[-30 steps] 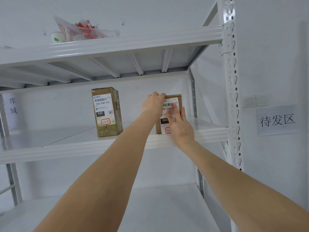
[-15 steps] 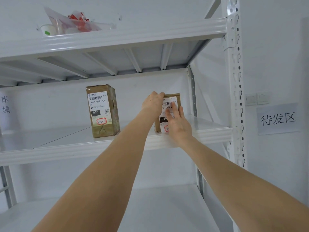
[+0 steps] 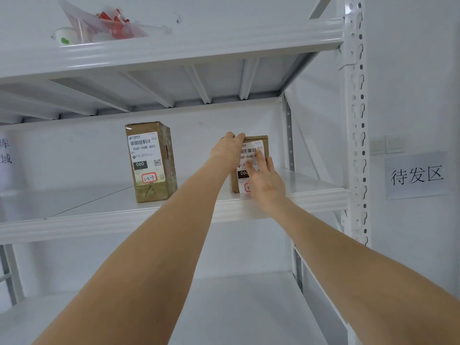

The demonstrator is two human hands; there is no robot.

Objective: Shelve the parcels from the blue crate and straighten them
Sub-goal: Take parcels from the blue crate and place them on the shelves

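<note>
The person's left hand (image 3: 227, 150) grips the top left corner of the smaller parcel (image 3: 251, 155), its fingers curled over the upper edge. The right hand (image 3: 267, 181) lies flat on the labelled front face, fingers straight and slightly spread, pressing rather than clasping. This parcel stands upright on the middle shelf (image 3: 99, 219), close to the shelf's front lip and near its right end. A strip of bare shelf lies between the parcel and the rear corner post (image 3: 288, 135).

Well apart to the left stands the taller parcel (image 3: 150, 161), also upright. Its label faces the near side, and it is turned a little so that its right side shows. It sits just behind the front lip. Open shelf surface stretches between the two parcels and further left of the taller one.

The upper shelf (image 3: 199, 43) hangs above both parcels with room to spare over their tops. On it rest a plastic bag (image 3: 112, 23) with red contents and a paper cup (image 3: 65, 36). The front upright (image 3: 356, 120) bounds the shelving on the right, and beyond it a wall sign (image 3: 417, 175) is fixed. The lower shelf (image 3: 236, 307) shows beneath the arms.
</note>
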